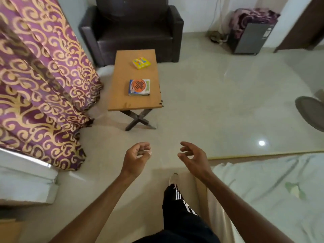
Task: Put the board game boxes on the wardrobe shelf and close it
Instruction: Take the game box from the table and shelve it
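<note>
Two board game boxes lie on a small wooden folding table (122, 95) ahead of me. The nearer box (139, 87) is blue and white with an orange circle on its lid. The farther box (141, 63) is yellow and smaller. My left hand (135, 159) and my right hand (193, 157) hover over the floor well short of the table, both empty with fingers loosely curled and apart. The wardrobe is not in view.
A purple and gold curtain (38, 81) hangs at the left beside the table. A dark armchair (133, 28) stands behind the table. A bed with a pale sheet (273, 190) is at the right. A fan base (310, 111) sits on the floor at far right.
</note>
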Demonstrator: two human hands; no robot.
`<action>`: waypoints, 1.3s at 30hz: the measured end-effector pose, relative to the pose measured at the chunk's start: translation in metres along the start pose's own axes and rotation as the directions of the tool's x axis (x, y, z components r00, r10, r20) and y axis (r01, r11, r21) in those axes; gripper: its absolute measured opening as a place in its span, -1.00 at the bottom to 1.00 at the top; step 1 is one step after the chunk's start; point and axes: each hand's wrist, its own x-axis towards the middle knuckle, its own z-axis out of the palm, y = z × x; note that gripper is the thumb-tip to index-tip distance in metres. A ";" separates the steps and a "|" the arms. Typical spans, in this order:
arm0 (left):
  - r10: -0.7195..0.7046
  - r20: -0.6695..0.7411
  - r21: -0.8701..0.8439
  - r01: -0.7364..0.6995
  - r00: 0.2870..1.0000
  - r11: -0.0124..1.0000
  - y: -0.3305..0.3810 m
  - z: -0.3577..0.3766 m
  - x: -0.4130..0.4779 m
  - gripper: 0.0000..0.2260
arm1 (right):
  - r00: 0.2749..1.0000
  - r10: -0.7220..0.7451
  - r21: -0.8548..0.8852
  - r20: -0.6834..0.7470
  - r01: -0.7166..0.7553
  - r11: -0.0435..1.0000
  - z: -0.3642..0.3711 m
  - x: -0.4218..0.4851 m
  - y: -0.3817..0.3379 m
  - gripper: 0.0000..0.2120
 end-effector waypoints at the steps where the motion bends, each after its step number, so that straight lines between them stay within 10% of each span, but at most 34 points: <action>1: -0.013 -0.012 0.017 0.013 1.000 1.000 0.002 0.000 0.024 -0.76 | 1.000 -0.003 -0.002 0.010 0.003 1.000 0.001 0.029 -0.004 -0.64; 16: -0.145 -0.178 0.024 0.152 0.973 0.988 0.054 -0.041 0.390 -0.75 | 0.969 0.026 -0.181 0.247 0.020 0.983 0.081 0.463 -0.095 -0.60; 22: -0.217 0.005 0.292 0.206 0.976 0.934 0.014 -0.075 0.593 -0.70 | 0.951 0.236 -0.189 0.200 -0.199 0.962 0.175 0.619 -0.067 -0.59; 30: -0.371 0.267 0.812 0.000 0.890 0.584 -0.055 -0.099 0.839 -0.45 | 0.755 0.599 -0.126 0.267 -0.589 0.798 0.289 0.752 -0.002 -0.40; 39: -0.469 0.505 0.827 -0.251 0.725 0.503 -0.114 -0.060 0.947 -0.12 | 0.596 0.769 0.047 0.232 -0.796 0.603 0.318 0.783 0.048 -0.38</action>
